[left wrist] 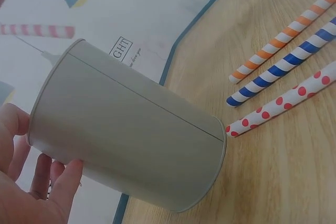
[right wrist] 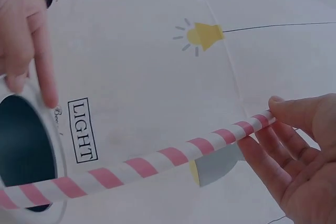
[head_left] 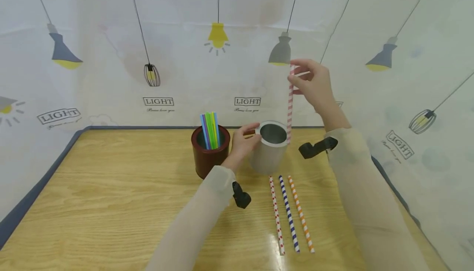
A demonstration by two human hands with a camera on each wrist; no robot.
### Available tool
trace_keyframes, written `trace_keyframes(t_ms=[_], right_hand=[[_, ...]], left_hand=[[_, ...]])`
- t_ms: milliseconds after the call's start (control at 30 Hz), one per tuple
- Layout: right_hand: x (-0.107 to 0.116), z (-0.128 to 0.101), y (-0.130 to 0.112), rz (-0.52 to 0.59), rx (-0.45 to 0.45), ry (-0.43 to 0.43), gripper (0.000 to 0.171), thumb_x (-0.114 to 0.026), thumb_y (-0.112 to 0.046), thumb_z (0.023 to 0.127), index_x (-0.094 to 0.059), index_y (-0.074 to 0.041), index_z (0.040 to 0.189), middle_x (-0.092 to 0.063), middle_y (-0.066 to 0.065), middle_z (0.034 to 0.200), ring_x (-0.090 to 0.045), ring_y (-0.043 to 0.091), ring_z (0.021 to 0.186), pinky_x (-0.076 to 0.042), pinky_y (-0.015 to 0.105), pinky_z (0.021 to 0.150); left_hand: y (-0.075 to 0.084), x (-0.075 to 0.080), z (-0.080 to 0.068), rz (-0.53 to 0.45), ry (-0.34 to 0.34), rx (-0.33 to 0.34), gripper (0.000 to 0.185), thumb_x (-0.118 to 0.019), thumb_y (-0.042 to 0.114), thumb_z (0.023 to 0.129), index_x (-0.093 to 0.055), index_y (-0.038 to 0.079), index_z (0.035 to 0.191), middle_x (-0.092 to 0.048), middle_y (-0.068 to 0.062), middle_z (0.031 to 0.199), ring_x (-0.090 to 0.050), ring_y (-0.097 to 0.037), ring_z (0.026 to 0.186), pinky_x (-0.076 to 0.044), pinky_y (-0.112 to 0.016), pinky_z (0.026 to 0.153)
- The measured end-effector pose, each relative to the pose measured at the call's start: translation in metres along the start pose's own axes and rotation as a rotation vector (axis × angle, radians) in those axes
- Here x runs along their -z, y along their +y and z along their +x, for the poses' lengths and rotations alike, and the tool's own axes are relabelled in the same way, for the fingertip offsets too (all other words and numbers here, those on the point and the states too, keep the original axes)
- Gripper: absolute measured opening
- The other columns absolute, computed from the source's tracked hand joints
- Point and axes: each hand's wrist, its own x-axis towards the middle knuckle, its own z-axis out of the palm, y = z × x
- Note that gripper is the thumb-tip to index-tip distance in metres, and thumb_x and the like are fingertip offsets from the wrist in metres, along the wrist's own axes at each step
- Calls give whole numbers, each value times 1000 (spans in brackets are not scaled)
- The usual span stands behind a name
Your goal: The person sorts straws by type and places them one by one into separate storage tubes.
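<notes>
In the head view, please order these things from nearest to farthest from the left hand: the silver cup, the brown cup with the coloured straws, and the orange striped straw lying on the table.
Measured from the left hand:
1. Silver cup: the hand holds it, at its right side.
2. Brown cup: just to the hand's left, not touching.
3. Orange striped straw: farthest, lying on the table to the right, toward the camera.

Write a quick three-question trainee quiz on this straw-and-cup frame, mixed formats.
1. True or false: the right hand pinches the pink-and-white striped paper straw near its top end.
2. Which holder does the left hand steady? A) dark red round cup B) grey metal cylindrical cup
3. How many striped or dotted paper straws lie flat on the wooden table?

Key: 1 true; 2 B; 3 three (red-dotted, blue-striped, orange-striped).
</notes>
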Motion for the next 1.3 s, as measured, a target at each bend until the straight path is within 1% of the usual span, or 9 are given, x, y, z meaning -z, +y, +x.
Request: trace_keyframes(t_ms=[100, 133, 200, 333, 400, 633, 767, 1033, 1300], right_hand=[[-4, 6, -2, 35, -27, 10, 36, -63, -7, 85, -58, -6, 121, -54, 3, 94, -57, 13, 79, -53, 23, 59], [-6, 8, -1, 46, -37, 12, 36, -63, -7, 85, -58, -6, 120, -54, 3, 94, -57, 13, 79, -53, 23, 59], [-11, 10, 4, 63, -54, 23, 35, -63, -5, 85, -57, -5, 120, -53, 4, 93, -57, 13, 78, -53, 23, 59], [-21, 10, 19, 80, -95, 39, 35, -61, -2, 85, -55, -3, 120, -53, 4, 93, -57, 12, 77, -53, 24, 59], [-25, 8, 28, 93, -113, 41, 36, -61, -1, 85, -55, -2, 120, -53, 4, 93, -57, 12, 76, -53, 24, 59], [-34, -2, 61, 179, -205, 31, 37, -61, 2, 84, -53, 3, 120, -52, 6, 91, -57, 9, 73, -54, 26, 58], [-39, -6, 72, 170, -253, -17, 38, -61, 0, 85, -51, 2, 122, -51, 8, 95, -57, 11, 77, -54, 27, 61], [-45, -16, 84, 112, -267, -145, 35, -62, -1, 85, -52, 1, 119, -51, 15, 98, -58, 18, 79, -54, 36, 67], [-46, -24, 92, 74, -304, -212, 36, -63, -5, 85, -53, 3, 119, -53, 19, 102, -59, 18, 81, -54, 31, 68]], left_hand=[[1, 1, -1, -5, -4, -6, 40, -60, 1, 80, -61, 7, 120, -53, -20, 119, -56, -27, 103, -52, -32, 74], [5, 1, -4, -3, -7, -2, 40, -60, 0, 81, -60, 5, 121, -52, -21, 120, -55, -28, 104, -52, -33, 75], [5, 1, -4, 4, -4, -5, 40, -60, 1, 81, -60, 6, 120, -52, -20, 120, -55, -28, 105, -51, -33, 76], [4, 1, -3, 11, 3, 11, 39, -61, 1, 81, -61, 7, 120, -54, -16, 117, -55, -27, 104, -51, -33, 77], [-1, 0, 1, 10, 13, 14, 39, -62, 2, 81, -62, 9, 119, -54, -13, 116, -56, -25, 103, -51, -32, 76], [-2, -1, 0, 18, 32, 3, 38, -63, 2, 80, -63, 9, 117, -56, -14, 113, -57, -25, 101, -51, -31, 76], [-1, -1, -1, 10, 34, 5, 38, -63, 2, 80, -63, 9, 117, -56, -13, 112, -57, -24, 100, -51, -31, 76], [1, 0, 1, -7, 23, 19, 38, -63, 2, 81, -63, 9, 118, -56, -14, 112, -58, -24, 99, -52, -33, 75], [0, 0, 2, -25, 10, 43, 39, -63, 2, 81, -62, 9, 119, -57, -14, 113, -58, -24, 99, -52, -34, 75]])
